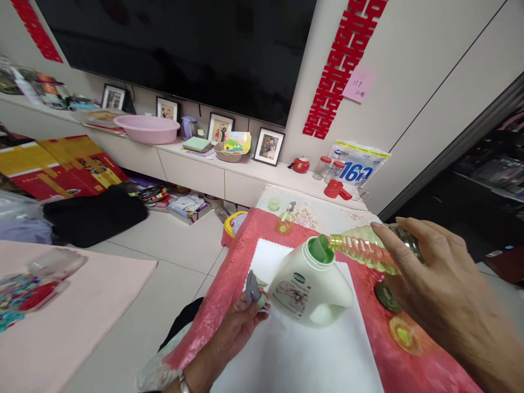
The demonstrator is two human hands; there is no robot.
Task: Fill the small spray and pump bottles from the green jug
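Tilting the clear bottle (364, 246) gradually, its neck kept over the green spout (321, 250), should limit drips; the right hand (436, 281), reaching in from the side, grips the bottle's lower part between thumb and fingers. The left hand (235, 330), palm turned up, pinches a gray dispenser top (252, 287) beside the pale jug (317, 289), which stands on a white sheet (339, 363); beyond sits an amber bottle (285, 225).

Pale wall (429, 49), wide black television (184, 43), long white cabinet (192, 169), light tiled floor (164, 289)
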